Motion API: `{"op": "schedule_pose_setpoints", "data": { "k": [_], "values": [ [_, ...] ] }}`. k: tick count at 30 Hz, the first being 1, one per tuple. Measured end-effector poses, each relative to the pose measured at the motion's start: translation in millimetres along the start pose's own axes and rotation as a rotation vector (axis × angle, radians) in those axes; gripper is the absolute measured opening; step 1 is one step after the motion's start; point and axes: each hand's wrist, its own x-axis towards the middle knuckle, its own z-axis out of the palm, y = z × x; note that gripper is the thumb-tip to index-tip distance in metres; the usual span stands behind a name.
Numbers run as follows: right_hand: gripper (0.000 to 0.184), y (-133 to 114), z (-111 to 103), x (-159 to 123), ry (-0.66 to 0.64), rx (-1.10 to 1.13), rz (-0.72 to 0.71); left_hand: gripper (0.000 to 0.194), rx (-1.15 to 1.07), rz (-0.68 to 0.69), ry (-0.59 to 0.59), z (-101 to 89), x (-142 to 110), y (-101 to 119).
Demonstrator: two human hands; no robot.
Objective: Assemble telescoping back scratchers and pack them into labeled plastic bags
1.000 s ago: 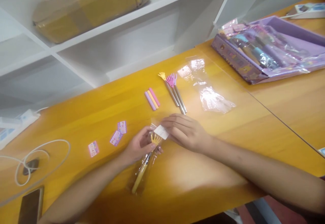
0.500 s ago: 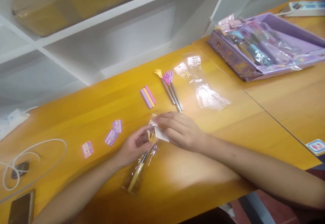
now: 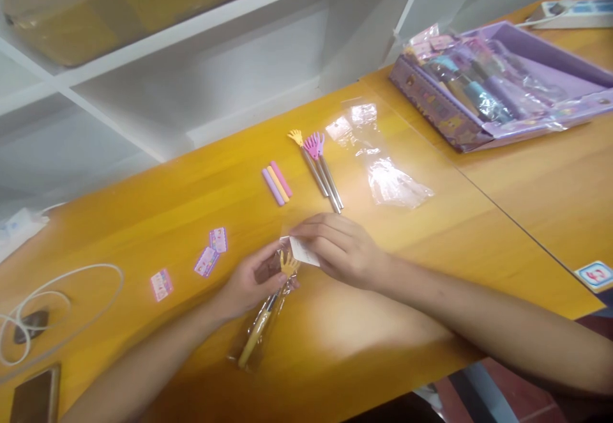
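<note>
My left hand (image 3: 251,285) pinches a clear plastic bag with a yellow back scratcher (image 3: 255,340) in it. The scratcher's hand-shaped head points up and its yellow handle slants down toward me. My right hand (image 3: 342,247) grips a white card (image 3: 304,252) at the bag's top end; the thumb is hidden behind the fingers. Beyond my hands lie unwrapped back scratcher rods with metal stems, one with a yellow head (image 3: 295,137) and others with pink-purple heads (image 3: 315,146). Beside them are three loose handle tubes (image 3: 276,183) in purple, yellow and pink.
Small printed cards (image 3: 207,261) lie at left, near a white cable (image 3: 71,269) and a phone (image 3: 34,397). Discarded clear bags (image 3: 393,180) lie right of the rods. A purple display box (image 3: 438,100) with bagged scratchers stands at back right. White shelving (image 3: 239,71) borders the far edge.
My right hand has shifted the white card slightly at the bag's top. The left hand keeps its hold. The whole view has moved a little.
</note>
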Motion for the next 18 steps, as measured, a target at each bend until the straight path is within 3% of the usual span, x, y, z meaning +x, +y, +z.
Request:
{"op": "schedule_pose_setpoints", "data": {
  "k": [18],
  "values": [
    [0.017,-0.9,2.0,-2.0,0.021,-0.052,0.002,0.069,0.058,-0.032,0.016,-3.5,-3.4,-0.3]
  ]
}}
